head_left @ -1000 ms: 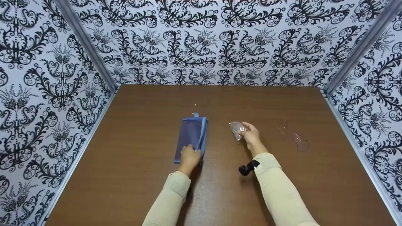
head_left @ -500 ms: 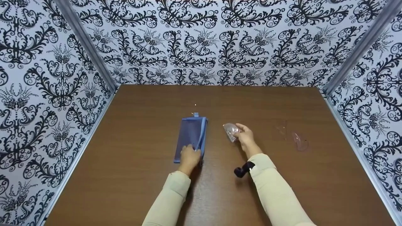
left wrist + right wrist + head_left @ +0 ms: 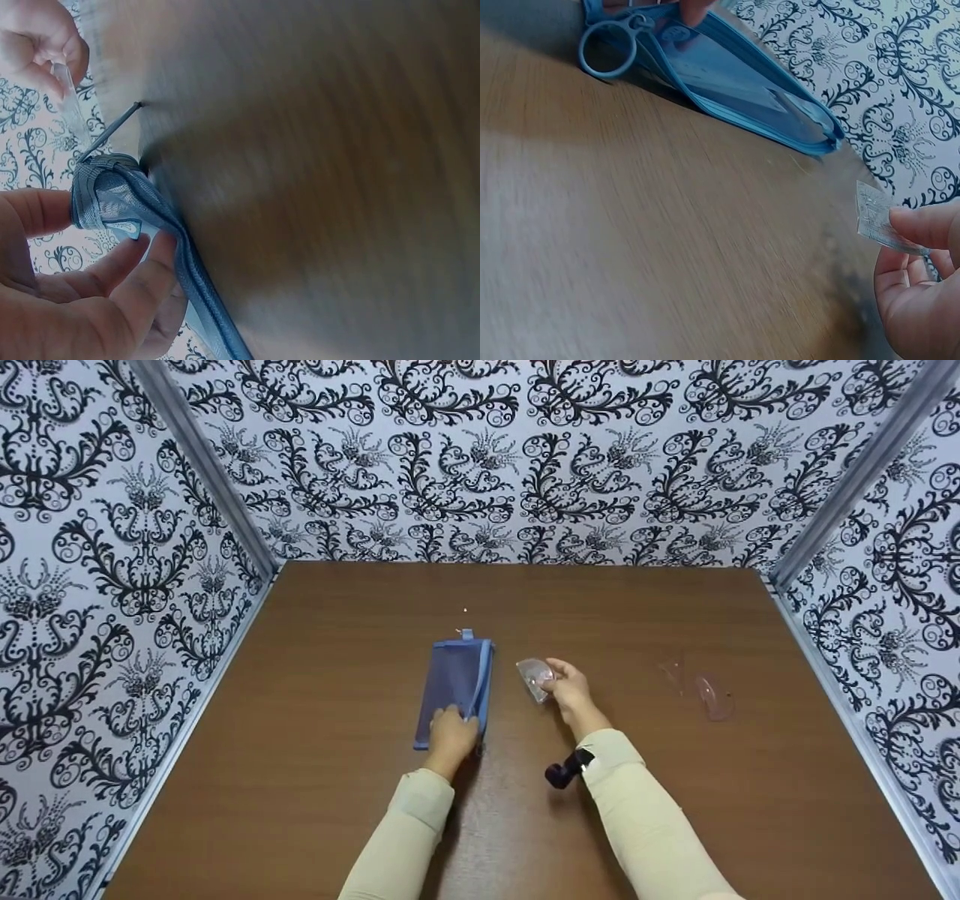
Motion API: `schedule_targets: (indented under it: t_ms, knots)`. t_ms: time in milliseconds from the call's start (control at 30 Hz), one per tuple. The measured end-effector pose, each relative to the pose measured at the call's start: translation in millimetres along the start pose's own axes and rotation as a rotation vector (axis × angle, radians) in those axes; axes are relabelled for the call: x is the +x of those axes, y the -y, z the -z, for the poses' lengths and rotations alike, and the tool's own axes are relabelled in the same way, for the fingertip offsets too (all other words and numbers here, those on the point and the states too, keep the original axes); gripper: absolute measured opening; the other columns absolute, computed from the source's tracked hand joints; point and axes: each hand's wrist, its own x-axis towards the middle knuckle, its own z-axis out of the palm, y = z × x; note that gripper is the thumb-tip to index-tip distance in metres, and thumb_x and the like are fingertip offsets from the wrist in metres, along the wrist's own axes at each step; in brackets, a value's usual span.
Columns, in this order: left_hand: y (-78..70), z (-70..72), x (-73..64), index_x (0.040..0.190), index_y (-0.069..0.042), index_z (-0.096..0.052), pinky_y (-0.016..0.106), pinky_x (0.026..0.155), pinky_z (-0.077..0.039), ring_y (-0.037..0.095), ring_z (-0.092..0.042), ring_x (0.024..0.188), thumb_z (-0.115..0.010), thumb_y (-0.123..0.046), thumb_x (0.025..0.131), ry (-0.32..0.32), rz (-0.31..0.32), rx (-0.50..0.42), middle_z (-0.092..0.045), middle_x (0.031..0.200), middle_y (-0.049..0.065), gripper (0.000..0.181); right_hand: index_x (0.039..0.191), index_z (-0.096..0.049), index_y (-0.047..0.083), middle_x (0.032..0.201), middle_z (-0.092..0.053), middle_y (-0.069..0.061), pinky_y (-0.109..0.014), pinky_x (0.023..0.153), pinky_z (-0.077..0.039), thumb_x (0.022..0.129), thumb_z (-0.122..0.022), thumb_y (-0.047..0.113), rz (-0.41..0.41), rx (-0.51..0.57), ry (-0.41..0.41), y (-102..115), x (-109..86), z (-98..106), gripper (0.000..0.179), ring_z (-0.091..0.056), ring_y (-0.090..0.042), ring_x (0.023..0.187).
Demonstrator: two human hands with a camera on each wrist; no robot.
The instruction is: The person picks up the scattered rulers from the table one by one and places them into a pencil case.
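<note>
A blue zip pouch (image 3: 454, 671) with a see-through panel lies on the table left of centre. My left hand (image 3: 452, 737) grips its near end, thumb and fingers around the zipped edge (image 3: 196, 277). In the right wrist view the pouch's mouth (image 3: 742, 97) gapes, and a round zip-pull ring (image 3: 607, 49) hangs at the held end. To the right of the pouch, my right hand (image 3: 571, 692) pinches a clear plastic protractor (image 3: 534, 676) between thumb and fingers. The protractor (image 3: 877, 214) is held apart from the pouch.
Farther right on the brown table (image 3: 337, 660) lie a clear set square (image 3: 673, 671) and a pinkish clear curved piece (image 3: 712, 701). Patterned walls (image 3: 480, 457) border the table at the back and sides. A black wrist camera (image 3: 566, 772) juts from my right cuff.
My right hand has moved left with the protractor, closer to the pouch. My left hand and the pouch have stayed in place.
</note>
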Motion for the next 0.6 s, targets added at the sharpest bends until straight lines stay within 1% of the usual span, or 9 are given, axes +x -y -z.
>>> schedule_targets:
  t_ms: [233,467,600]
  knots:
    - [0.9,0.4,0.5,0.119,0.011,-0.058,0.053,0.094,-0.042,0.045,-0.053,0.110,-0.058,-0.017,0.089,0.008,-0.010,-0.016,-0.055,0.117,0.029,0.041,0.136,-0.048,-0.006,0.119,-0.054,-0.024,-0.024,0.071,-0.050,0.079,-0.053,-0.020,0.009,-0.011,0.013,-2,-3.9,-11,0.059,-0.055,-0.017,0.084]
    - [1.1,1.6,-0.4,0.124,0.012,-0.055,0.053,0.096,-0.042,0.046,-0.052,0.113,-0.058,-0.018,0.090,0.020,-0.006,-0.023,-0.054,0.120,0.029,0.045,0.135,-0.050,-0.005,0.122,-0.055,-0.025,-0.021,0.070,-0.049,0.081,-0.055,-0.019,-0.001,-0.038,0.023,-7,-7.7,-22,0.055,-0.056,-0.020,0.091]
    - [0.8,1.2,0.1,0.122,0.011,-0.057,0.052,0.097,-0.042,0.045,-0.051,0.113,-0.058,-0.019,0.089,0.014,0.006,-0.005,-0.055,0.119,0.028,0.044,0.133,-0.051,-0.006,0.118,-0.057,-0.024,-0.020,0.069,-0.047,0.081,-0.055,-0.019,0.007,-0.041,0.037,-10,-9.5,-28,0.054,-0.055,-0.020,0.089]
